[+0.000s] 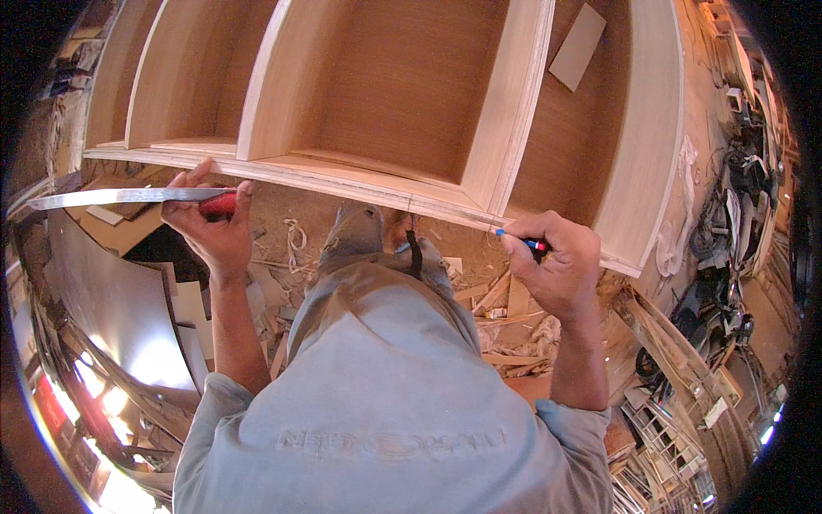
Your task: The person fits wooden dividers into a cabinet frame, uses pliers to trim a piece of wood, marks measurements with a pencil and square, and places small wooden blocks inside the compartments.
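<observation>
A wooden cabinet frame [368, 177] with open compartments lies in front of me, its pale near edge running across between my hands. My left hand [214, 231] is closed around the red handle [219, 204] of a long silver-bladed tool that looks like a hand saw [111, 198]. The blade points left, and a finger of this hand touches the cabinet edge. At the right part of that edge, my right hand [561, 257] pinches a slim tool with a blue, black and red handle [538, 245]. Its kind is unclear, and its tip is too small to make out.
A loose wood strip [579, 47] lies inside the right compartment. Offcuts and shavings [505, 295] litter the floor around my feet. A large, shiny grey sheet [124, 291] stands at the left. Cables and clutter [728, 231] line the right side, near long wooden pieces [676, 360].
</observation>
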Action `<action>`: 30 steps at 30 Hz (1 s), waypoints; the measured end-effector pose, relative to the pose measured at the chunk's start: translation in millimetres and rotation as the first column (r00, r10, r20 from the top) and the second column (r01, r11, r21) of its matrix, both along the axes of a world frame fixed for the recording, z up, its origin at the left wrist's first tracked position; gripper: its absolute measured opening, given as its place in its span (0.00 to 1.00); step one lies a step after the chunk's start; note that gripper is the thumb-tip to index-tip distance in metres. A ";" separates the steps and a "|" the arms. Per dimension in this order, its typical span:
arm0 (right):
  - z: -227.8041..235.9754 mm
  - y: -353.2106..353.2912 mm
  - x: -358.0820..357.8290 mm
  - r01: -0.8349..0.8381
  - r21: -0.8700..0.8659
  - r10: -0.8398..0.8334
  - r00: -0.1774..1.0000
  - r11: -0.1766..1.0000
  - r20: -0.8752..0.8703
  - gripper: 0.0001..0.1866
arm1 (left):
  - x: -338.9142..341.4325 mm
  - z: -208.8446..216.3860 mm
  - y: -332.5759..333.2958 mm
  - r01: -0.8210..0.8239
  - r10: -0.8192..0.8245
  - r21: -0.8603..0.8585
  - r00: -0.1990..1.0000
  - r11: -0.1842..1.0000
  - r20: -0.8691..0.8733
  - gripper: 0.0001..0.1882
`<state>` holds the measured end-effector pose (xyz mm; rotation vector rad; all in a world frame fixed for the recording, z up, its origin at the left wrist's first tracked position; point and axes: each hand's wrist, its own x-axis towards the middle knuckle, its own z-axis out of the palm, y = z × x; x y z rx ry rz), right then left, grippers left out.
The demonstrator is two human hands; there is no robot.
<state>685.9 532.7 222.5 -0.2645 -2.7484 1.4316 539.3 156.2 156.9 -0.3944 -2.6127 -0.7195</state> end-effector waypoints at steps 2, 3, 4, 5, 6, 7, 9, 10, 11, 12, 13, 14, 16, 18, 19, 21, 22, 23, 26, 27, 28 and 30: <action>1.4 0.5 0.4 -0.010 0.004 0.010 1.000 1.000 0.014 0.05 | 0.1 4.4 1.4 -0.014 0.013 -0.110 1.000 0.994 -0.015 0.44; 0.3 -0.7 1.2 0.020 0.008 -0.021 0.999 1.000 0.026 0.05 | -0.3 4.0 1.2 -0.004 0.003 -0.088 1.000 0.996 -0.008 0.44; -0.9 -1.1 2.0 0.050 0.012 -0.050 0.998 0.999 0.038 0.05 | -0.3 2.4 0.9 0.008 -0.008 -0.049 1.000 0.999 -0.005 0.44; -2.0 -0.7 2.9 0.045 0.017 -0.046 0.998 0.999 0.032 0.05 | -0.5 0.8 0.7 0.020 -0.020 -0.009 1.000 1.000 -0.003 0.44; -3.0 0.0 3.9 0.041 0.021 -0.041 0.999 0.999 0.027 0.05 | -1.2 -2.3 0.0 0.035 -0.035 0.048 0.999 0.998 -0.005 0.44; -3.1 0.4 4.2 0.036 0.026 -0.036 0.999 0.999 0.021 0.05 | -1.9 -5.0 -1.3 0.049 -0.049 0.105 0.999 0.993 -0.010 0.44; -2.2 1.2 4.2 -0.008 0.001 0.008 1.000 1.000 -0.021 0.05 | -2.5 -11.1 -5.4 0.068 -0.068 0.164 0.998 0.984 -0.008 0.44; -2.4 1.1 3.6 -0.030 -0.013 0.029 0.999 0.999 -0.046 0.04 | -3.7 -11.2 -6.8 0.079 -0.078 0.191 0.997 0.978 -0.011 0.44; -2.5 0.4 3.5 -0.009 0.000 0.009 0.999 1.000 -0.043 0.04 | -3.1 -8.8 -6.7 0.064 -0.065 0.139 0.998 0.988 0.006 0.44; -2.3 -0.7 3.8 0.009 0.013 -0.008 0.999 1.000 -0.041 0.04 | -0.6 -4.9 -3.9 0.047 -0.049 0.086 0.999 0.995 0.023 0.44; -1.5 -4.0 2.9 0.026 0.023 -0.025 0.999 0.999 -0.040 0.04 | 1.1 -0.4 -2.3 0.028 -0.030 0.029 0.999 0.999 0.038 0.44; -0.4 -5.6 1.1 -0.027 0.040 0.028 0.999 0.999 -0.037 0.04 | 5.2 5.8 -0.8 -0.012 0.008 0.046 0.997 0.999 0.082 0.44; 4.1 1.5 1.9 -0.128 0.062 0.131 0.991 0.990 -0.043 0.03 | 14.7 13.8 2.8 -0.055 0.046 0.063 0.990 0.997 0.135 0.42; 0.3 5.2 6.8 -0.100 0.018 0.101 0.994 0.995 -0.040 0.04 | 24.0 15.4 -11.7 -0.048 0.039 0.071 0.991 0.996 0.127 0.42; -1.7 4.6 9.6 -0.081 0.003 0.081 0.996 0.997 -0.033 0.04 | 27.2 13.0 -20.1 -0.027 0.018 0.077 0.994 0.997 0.109 0.42; -1.7 -4.7 8.7 0.055 -0.112 -0.057 0.998 0.992 -0.014 0.04 | 37.6 9.6 -35.3 -0.034 0.025 0.121 0.997 0.992 0.080 0.45; 1.0 -9.5 7.6 0.126 -0.156 -0.126 0.992 0.980 0.010 0.04 | 42.2 13.3 -40.5 -0.035 0.030 0.076 0.998 0.996 0.064 0.46; 3.8 -19.0 4.2 0.162 -0.159 -0.164 0.986 0.974 -0.003 0.03 | 46.2 18.8 -46.4 -0.037 0.035 0.029 0.998 0.999 0.048 0.47; 23.7 -72.9 -23.5 -0.010 -0.164 -0.022 0.982 0.986 -0.189 0.04 | 52.9 21.8 -63.3 -0.072 0.069 0.050 0.996 0.996 0.050 0.47; 25.4 -92.8 -35.8 -0.052 -0.199 0.014 0.982 0.979 -0.189 0.05 | 53.1 21.9 -68.8 -0.085 0.080 0.088 0.995 0.993 0.064 0.46; 24.7 -113.8 -50.1 -0.094 -0.226 0.051 0.980 0.970 -0.190 0.05 | 51.5 22.7 -72.5 -0.094 0.087 0.111 0.994 0.989 0.068 0.46; 24.7 -160.9 -78.2 -0.016 -0.468 -0.025 0.996 0.883 -0.080 0.05 | 43.2 25.4 -79.7 -0.104 0.093 0.163 0.993 0.981 0.073 0.45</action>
